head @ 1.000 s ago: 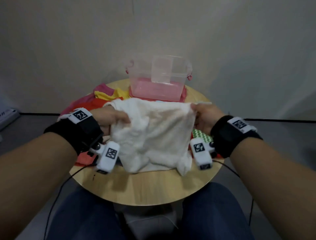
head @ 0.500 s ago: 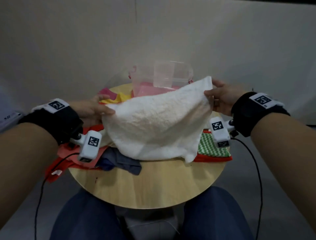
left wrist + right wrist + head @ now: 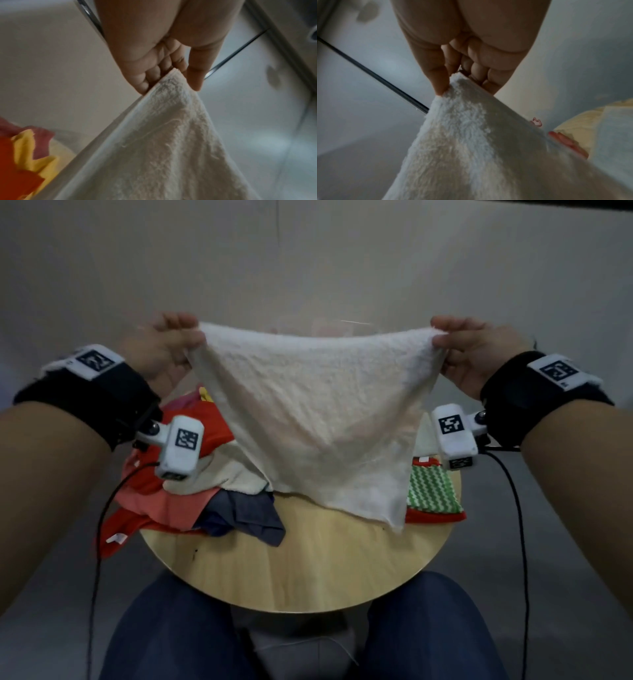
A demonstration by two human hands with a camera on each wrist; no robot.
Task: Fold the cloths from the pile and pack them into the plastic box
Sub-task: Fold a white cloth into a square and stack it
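Note:
A white terry cloth [image 3: 318, 419] hangs spread in the air above the round wooden table [image 3: 308, 563]. My left hand [image 3: 171, 344] pinches its upper left corner, and my right hand [image 3: 469, 344] pinches the upper right corner. The left wrist view shows thumb and fingers of the left hand [image 3: 171, 75] clamped on the cloth [image 3: 163, 142] corner. In the right wrist view the right hand [image 3: 453, 77] pinches the cloth [image 3: 462, 142] the same way. The cloth hides most of the plastic box; only its faint upper rim [image 3: 342, 323] shows behind.
A pile of cloths lies on the table's left: red [image 3: 144, 474], coral, dark blue [image 3: 246, 511], cream [image 3: 236, 474], yellow. A green-and-white zigzag cloth [image 3: 431, 491] on a red one lies at the right. My knees sit under the table's near edge.
Both hands have lifted the white cloth off the pile and moved apart, stretching its top edge. The cloth now hangs open and covers the box.

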